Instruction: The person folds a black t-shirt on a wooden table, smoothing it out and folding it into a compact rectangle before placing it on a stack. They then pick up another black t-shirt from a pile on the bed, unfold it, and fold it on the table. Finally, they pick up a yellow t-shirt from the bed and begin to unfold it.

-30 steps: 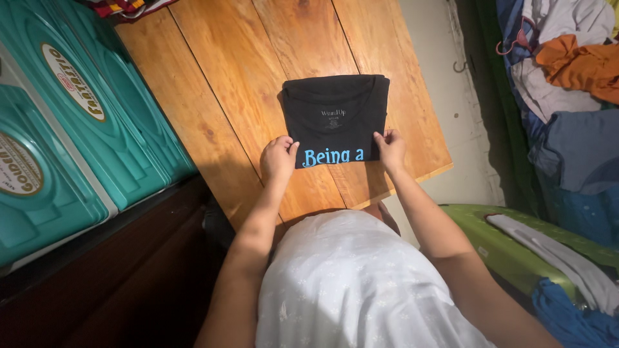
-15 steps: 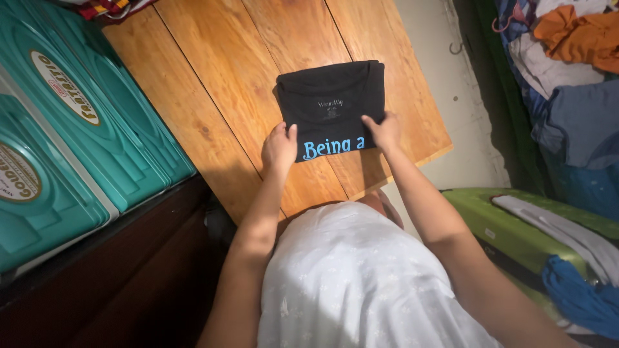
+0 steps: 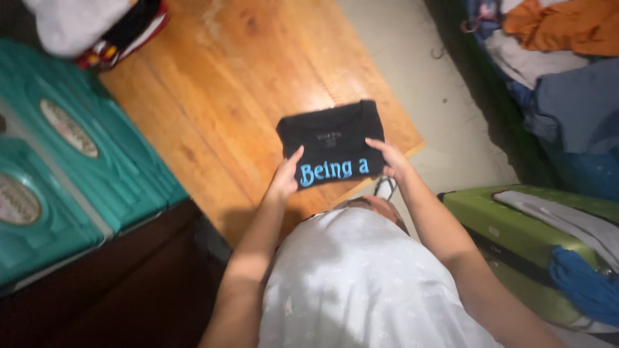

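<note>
Here, a folded black cotton T-shirt with light blue lettering [image 3: 332, 145] is positioned at the near right corner of the orange-brown wooden plank surface [image 3: 219, 96]. The left hand [image 3: 284, 177] is closed on the garment's near left corner, thumb on top and the other fingers hidden beneath the fabric. The right hand [image 3: 390, 158] is closed on the near right corner in the same manner, thumb laid over the fabric. The near edge of the garment appears lifted slightly off the surface; the far edge, with the neckline, lies against the wood.

To the left of the surface stand two teal plastic cooler boxes [image 3: 77, 167] with oval labels on their lids. At the far left corner of the surface lies a bundle of white, black and red fabric [image 3: 97, 29]. To the right, on the pale floor [image 3: 425, 84], a lime-green hard-shell suitcase [image 3: 509, 225] carries grey and blue garments. Beyond it lies a pile of mixed clothing in orange, grey and blue [image 3: 554, 71].
</note>
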